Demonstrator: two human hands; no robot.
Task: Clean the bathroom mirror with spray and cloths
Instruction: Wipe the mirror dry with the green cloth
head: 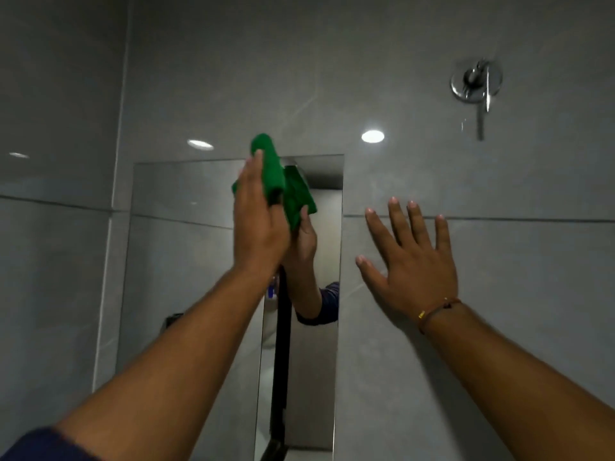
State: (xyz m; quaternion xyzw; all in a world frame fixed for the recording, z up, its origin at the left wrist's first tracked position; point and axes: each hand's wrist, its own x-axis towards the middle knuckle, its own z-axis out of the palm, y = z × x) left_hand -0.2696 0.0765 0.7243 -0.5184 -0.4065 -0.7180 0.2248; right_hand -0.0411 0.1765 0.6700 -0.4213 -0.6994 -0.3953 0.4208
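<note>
The green cloth (268, 168) I press against the mirror (186, 247) near its top edge is bunched and folded, part poking above the glass. The frameless mirror sits recessed in grey tile, reflecting the cloth.

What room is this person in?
Probably a bathroom: grey tiled walls, a mirror set in the wall, and a chrome tap handle. The left hand wipes with a green cloth.
</note>
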